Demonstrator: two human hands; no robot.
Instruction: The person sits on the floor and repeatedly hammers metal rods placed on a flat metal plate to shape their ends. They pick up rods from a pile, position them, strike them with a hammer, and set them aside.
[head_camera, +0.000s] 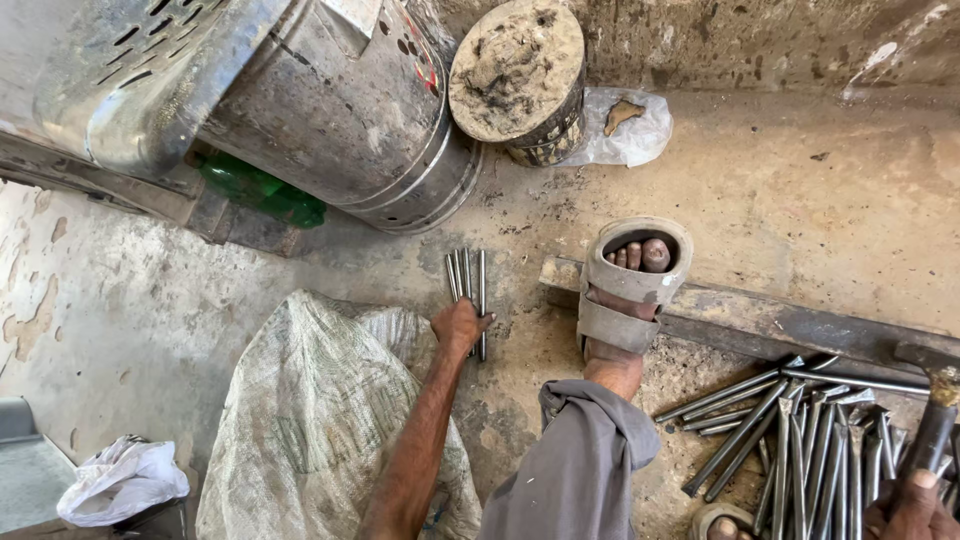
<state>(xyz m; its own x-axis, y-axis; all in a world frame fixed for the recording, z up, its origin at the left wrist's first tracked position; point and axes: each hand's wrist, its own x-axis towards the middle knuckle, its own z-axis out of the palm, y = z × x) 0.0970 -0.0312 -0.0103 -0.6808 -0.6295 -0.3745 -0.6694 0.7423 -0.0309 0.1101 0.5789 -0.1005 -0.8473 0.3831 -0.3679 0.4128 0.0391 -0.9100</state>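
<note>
Two groups of steel rods lie on the dusty concrete floor (800, 200), and from my remote seat I take them by size. Biggest is the loose heap of long grey steel rods (800, 440) at lower right, fanned out beside the flat steel bar (770, 325) that a sandalled foot (630, 285) presses down. Smaller is the neat bundle of short grey steel rods (468, 290) ahead, just right of the pale woven sack (310, 420) and below the big dented metal drum (340, 110).

That small bundle matters most here. Its long axis runs straight away from me, nearly in line with my left forearm, and it lies directly in front of the left hand (458, 325). I see that hand resting fingers-down on the near ends of the rods, touching them, fingers curled loosely; I cannot tell whether it truly grips any rod. It is far the nearer of my hands.

My right hand (915, 505) sits well apart at the bottom right edge, closed round the dark handle of a hammer (935, 420) whose head hangs over the heap.
</note>
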